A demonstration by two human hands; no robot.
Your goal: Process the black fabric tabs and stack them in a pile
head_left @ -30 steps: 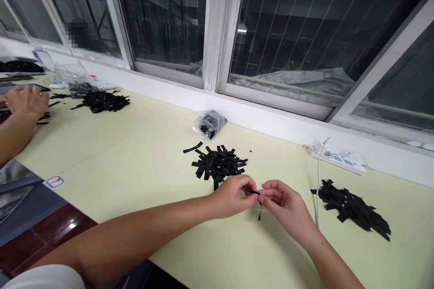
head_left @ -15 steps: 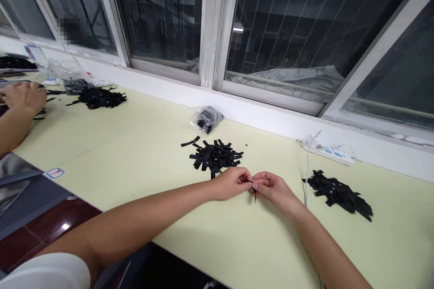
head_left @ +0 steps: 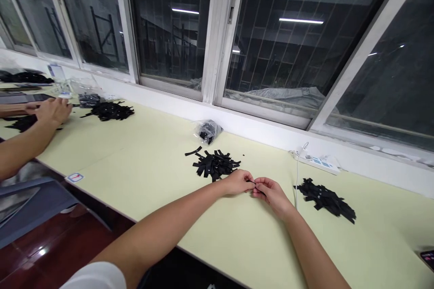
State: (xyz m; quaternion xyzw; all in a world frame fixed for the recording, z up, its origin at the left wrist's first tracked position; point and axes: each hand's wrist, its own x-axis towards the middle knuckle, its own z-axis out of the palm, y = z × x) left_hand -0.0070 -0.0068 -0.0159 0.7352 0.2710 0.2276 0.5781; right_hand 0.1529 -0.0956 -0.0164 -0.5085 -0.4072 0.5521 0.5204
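Observation:
My left hand [head_left: 239, 181] and my right hand [head_left: 270, 194] meet over the pale yellow table [head_left: 217, 226]. Between their fingertips both pinch one short black fabric strip [head_left: 254, 184], most of it hidden by the fingers. Just behind my left hand lies a loose pile of black strips [head_left: 215, 164], some with small light spots. To the right of my right hand, past a white cable, is a second heap of black strips [head_left: 327, 198].
A clear plastic bag [head_left: 208, 132] with black pieces stands by the wall. A white power strip [head_left: 317, 161] lies at the back right, its cable [head_left: 297, 180] running forward. At the left, a co-worker's hands [head_left: 54, 110] are near other black piles [head_left: 110, 110]. A phone [head_left: 427, 256] shows at the right edge.
The camera view has shifted, so more of the left side shows. The strip's end that hung below my fingers is now mostly tucked at my right fingers. Both hands keep their pinch.

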